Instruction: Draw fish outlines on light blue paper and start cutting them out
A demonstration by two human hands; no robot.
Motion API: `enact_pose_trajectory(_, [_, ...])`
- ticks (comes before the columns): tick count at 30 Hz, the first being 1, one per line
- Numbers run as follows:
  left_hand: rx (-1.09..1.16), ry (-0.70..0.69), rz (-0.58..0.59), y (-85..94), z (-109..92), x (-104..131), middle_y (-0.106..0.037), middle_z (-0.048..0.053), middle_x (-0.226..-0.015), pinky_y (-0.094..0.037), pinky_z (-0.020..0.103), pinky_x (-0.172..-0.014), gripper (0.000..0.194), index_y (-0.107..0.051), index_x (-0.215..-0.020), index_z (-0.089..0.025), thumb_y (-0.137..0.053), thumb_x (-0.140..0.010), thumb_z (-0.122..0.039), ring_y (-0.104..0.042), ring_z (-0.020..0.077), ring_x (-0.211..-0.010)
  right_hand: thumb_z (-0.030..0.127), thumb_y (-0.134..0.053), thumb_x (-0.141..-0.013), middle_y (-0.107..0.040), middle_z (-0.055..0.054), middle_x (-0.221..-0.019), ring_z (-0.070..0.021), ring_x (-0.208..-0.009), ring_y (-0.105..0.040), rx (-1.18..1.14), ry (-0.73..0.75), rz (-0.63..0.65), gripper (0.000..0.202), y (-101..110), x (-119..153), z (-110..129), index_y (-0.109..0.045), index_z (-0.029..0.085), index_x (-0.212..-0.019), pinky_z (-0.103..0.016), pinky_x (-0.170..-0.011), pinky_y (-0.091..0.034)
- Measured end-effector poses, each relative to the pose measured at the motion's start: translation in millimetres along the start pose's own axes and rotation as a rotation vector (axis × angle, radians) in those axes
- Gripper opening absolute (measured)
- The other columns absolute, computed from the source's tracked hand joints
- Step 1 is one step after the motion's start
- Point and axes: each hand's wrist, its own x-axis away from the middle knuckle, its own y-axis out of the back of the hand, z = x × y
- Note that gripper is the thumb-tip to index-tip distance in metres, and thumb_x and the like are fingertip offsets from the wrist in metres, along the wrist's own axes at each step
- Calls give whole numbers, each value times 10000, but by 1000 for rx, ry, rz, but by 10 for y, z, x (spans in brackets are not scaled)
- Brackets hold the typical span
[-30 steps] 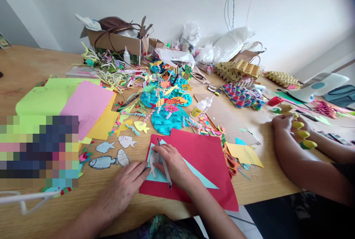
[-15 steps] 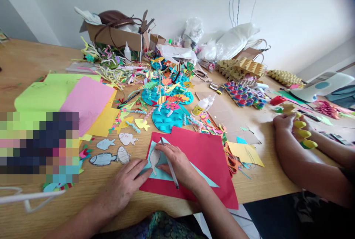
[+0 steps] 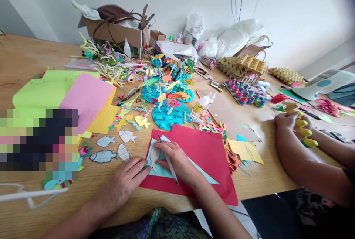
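So the thing being worked on is a little grey paper fish (image 3: 154, 156), cut out, pale with pencil-ish lines on it, standing nose-up on a light blue paper triangle (image 3: 194, 175). That triangle lies on a big red sheet (image 3: 206, 157) near the front edge of the desk (image 3: 257, 187), roughly in the middle of that edge, with the sheet's lower corner poking past it

The left hand (image 3: 122, 185) lies flat, palm down, fingers spread and loose, gripping nothing, with the fingertips pressing the left edge of the blue paper just beside the fish. The right hand (image 3: 177, 161) is curled around a grey pen (image 3: 168, 159), held like you'd write, tip up at the fish's top edge, fingers resting on the blue paper right next to the fish

More cut-out fish (image 3: 111, 150) sit on the bare wood just left of the red sheet. Over by the right edge another person's hands (image 3: 288, 122) hold a yellow and green bumpy piece (image 3: 305, 133). The middle of the desk has a turquoise reef model (image 3: 168, 115) and a glue bottle (image 3: 200, 104)
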Motion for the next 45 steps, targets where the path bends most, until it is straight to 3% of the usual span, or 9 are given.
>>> enact_pose_trajectory(11, [-15, -40, -37, 120, -14, -74, -596, 79, -1117, -473, 328, -919, 442, -611, -1100, -153, -190, -967, -129, -480, 201, -1090, 174, -707, -742, -639, -103, -1136, -236, -1093, -561, -18, -14, -33, 457, -35, -11, 10, -537, 169, -1166, -359, -899, -414])
enact_pose_trajectory(29, [40, -41, -77, 76, -16, -64, -627, 62, -1077, -425, 321, -946, 428, -610, -1074, -119, -195, -968, -120, -490, 192, -1075, 127, -692, -737, -631, -114, -1129, -235, -1069, -569, -84, -27, -59, 452, -43, -7, 40, -534, 179, -1157, -354, -895, -421])
enact_pose_trajectory(36, [28, -105, -96, 165, -18, -133, -651, 54, -1015, -425, 315, -923, 436, -614, -1050, -118, -185, -985, -163, -514, 183, -1027, 99, -657, -734, -635, -81, -1084, -218, -973, -605, -149, -42, -79, 431, -53, 9, 57, -549, 178, -1144, -325, -846, -473])
enact_pose_trajectory(45, [60, -73, -113, 96, -26, -111, -644, 57, -1029, -406, 319, -944, 439, -609, -1054, -116, -179, -990, -179, -501, 181, -1037, 97, -671, -728, -619, -108, -1156, -249, -1084, -570, -139, -40, -77, 460, -74, 4, 49, -545, 171, -1165, -362, -919, -448])
